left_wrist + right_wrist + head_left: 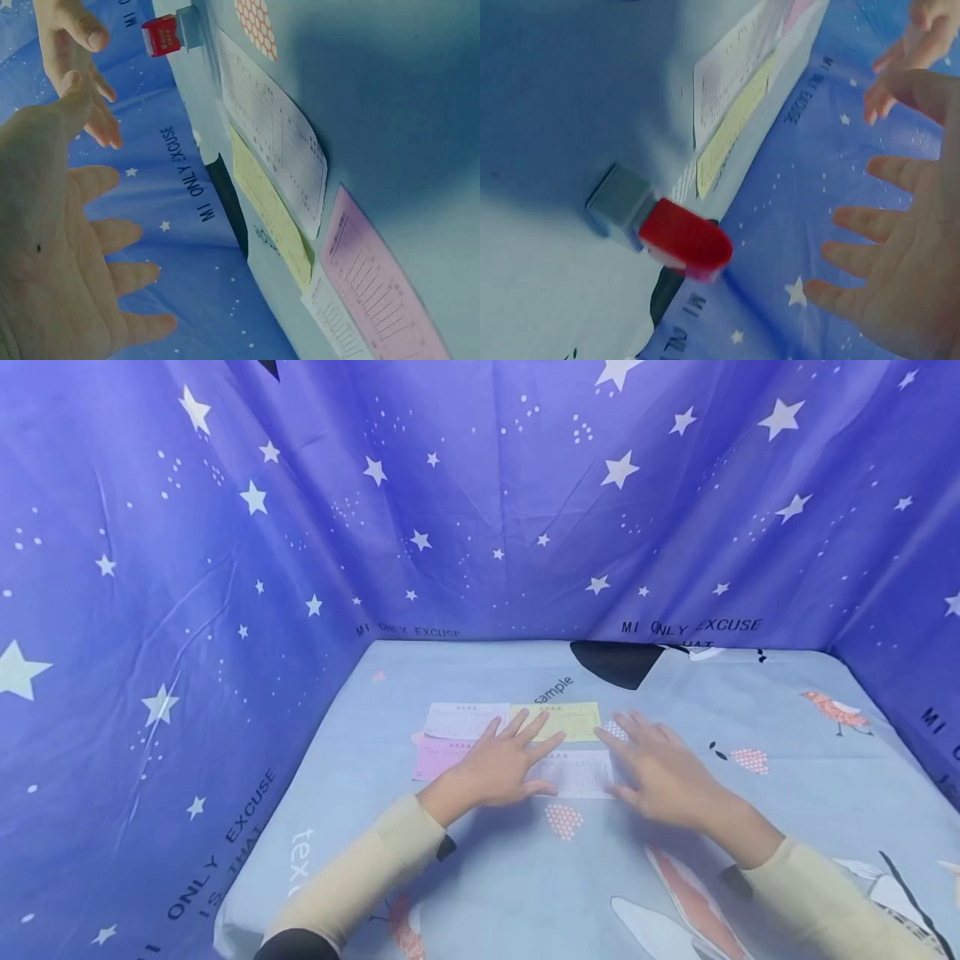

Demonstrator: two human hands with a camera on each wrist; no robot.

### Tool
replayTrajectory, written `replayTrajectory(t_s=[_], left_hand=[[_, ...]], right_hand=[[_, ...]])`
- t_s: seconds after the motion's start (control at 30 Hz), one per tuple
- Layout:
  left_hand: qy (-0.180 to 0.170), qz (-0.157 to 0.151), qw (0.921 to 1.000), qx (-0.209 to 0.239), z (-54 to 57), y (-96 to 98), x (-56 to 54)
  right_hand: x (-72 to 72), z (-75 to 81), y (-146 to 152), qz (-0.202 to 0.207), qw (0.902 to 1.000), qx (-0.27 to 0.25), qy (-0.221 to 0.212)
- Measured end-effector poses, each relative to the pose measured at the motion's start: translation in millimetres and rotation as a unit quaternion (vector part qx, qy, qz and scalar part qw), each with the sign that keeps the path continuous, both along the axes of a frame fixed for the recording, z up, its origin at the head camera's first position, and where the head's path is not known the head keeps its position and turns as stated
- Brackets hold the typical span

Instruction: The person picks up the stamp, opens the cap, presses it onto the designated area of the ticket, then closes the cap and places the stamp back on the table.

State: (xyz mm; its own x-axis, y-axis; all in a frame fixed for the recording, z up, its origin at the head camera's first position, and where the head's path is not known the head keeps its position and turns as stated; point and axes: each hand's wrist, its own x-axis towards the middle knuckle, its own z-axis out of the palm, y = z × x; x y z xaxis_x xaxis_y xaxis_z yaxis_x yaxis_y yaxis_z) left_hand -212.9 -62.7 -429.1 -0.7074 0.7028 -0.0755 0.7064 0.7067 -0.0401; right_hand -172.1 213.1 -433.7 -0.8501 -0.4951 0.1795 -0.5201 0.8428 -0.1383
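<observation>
My left hand (498, 768) is held over the paper slips with its fingers spread and nothing in it. Opposite it, my right hand (667, 772) also has straight, spread fingers and holds nothing. Between them lies a white printed slip (585, 777), with a yellow slip (577, 722) behind it. Another white slip (457, 722) adjoins the yellow one on the left. Partly covered by my left hand is a pink slip (438, 760). In the right wrist view, a small red-topped block with a grey base (686, 236), stamp-like, stands beside the slips; my right hand hides it in the head view.
A pale blue patterned cloth (360, 760) covers the table, printed with birds, hearts and lettering. Blue star-printed curtains (487, 485) hang behind the table and along both sides.
</observation>
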Motion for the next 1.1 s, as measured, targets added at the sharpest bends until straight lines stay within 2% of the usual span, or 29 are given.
replayTrajectory(t_s=[0.13, 0.37, 0.5, 0.73, 0.97, 1.1], left_hand=[[-0.008, 0.003, 0.9999, 0.011, -8.0, 2.1, 7.3], [-0.047, 0.0, 0.9989, 0.0, -24.6, 7.6, 35.7], [-0.045, -0.009, 0.9989, -0.005, -32.7, 12.5, 47.8], [-0.029, -0.044, 0.9979, -0.039, -47.9, 20.6, 66.3], [-0.034, -0.054, 0.997, -0.045, -62.0, 23.6, 78.5], [-0.034, -0.053, 0.9969, -0.048, -65.2, 22.6, 82.1]], right_hand=[[0.5, 4.4, 19.1, -0.021, 0.9989, -0.04, 0.015], [-2.5, -1.3, 50.4, -0.107, 0.9892, -0.084, -0.054], [-1.8, -6.9, 59.6, -0.125, 0.9859, -0.099, -0.052], [1.5, -16.6, 58.6, -0.15, 0.9814, -0.103, -0.062], [5.1, -30.1, 51.6, -0.184, 0.9744, -0.107, -0.072], [4.2, -35.2, 48.9, -0.202, 0.97, -0.115, -0.071]])
